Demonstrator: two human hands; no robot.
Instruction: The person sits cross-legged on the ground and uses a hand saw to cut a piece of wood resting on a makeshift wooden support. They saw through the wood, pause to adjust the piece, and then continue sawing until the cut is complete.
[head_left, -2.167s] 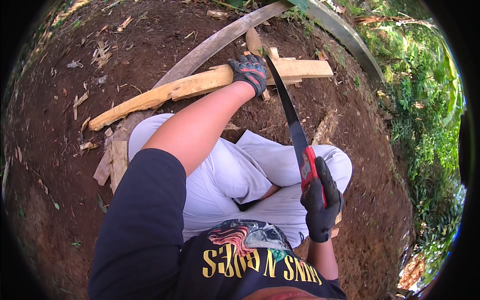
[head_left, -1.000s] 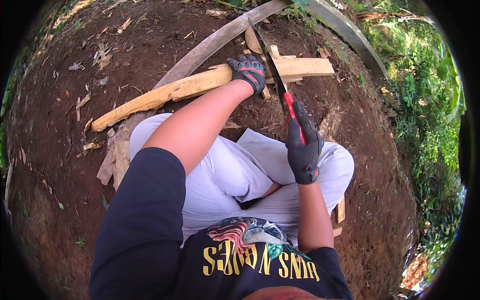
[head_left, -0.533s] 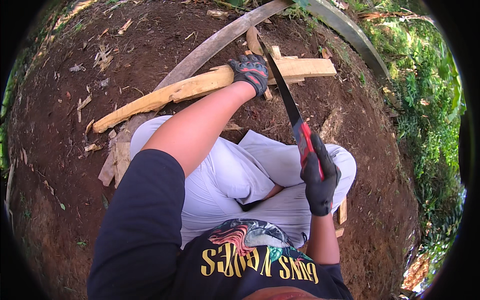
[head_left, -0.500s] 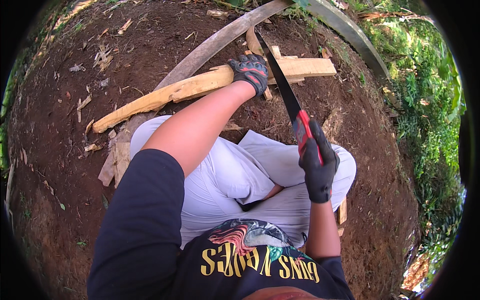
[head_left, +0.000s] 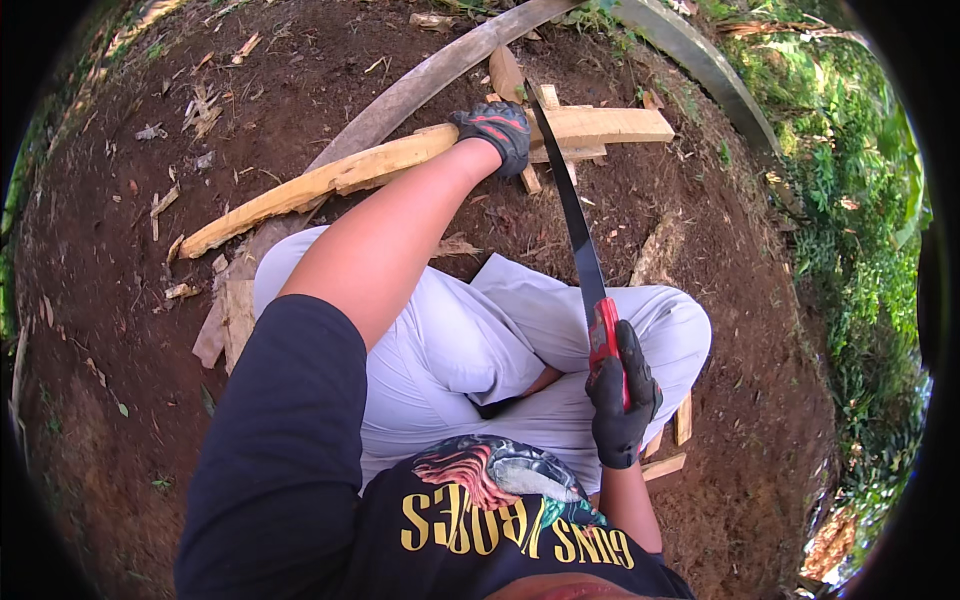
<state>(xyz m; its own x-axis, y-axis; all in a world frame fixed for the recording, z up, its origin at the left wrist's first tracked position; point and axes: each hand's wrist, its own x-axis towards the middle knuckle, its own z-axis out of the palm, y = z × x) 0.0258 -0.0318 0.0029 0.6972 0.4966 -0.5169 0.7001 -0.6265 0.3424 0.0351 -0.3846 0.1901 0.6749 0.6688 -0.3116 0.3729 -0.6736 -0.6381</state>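
Observation:
A long, pale wooden plank lies across some smaller wood pieces, with a rough, tapering left end. My left hand, in a black glove with red marks, is closed over its upper part and presses on it; the fingertips are hidden. Closed around the red handle of a handsaw is my gloved right hand, close to my right knee. The black blade slants up and left and crosses the plank just right of my left hand. Whether its teeth have cut in cannot be made out.
Under the plank sit short wood offcuts, and a rounded wood piece stands beyond. A long weathered beam curves behind. My crossed legs are close in front. Small sticks lie by my right side on brown soil; greenery borders the right.
My right hand has pulled the saw back toward my body, so the blade tip now sits nearer the plank. My left hand stays on the plank, almost unmoved.

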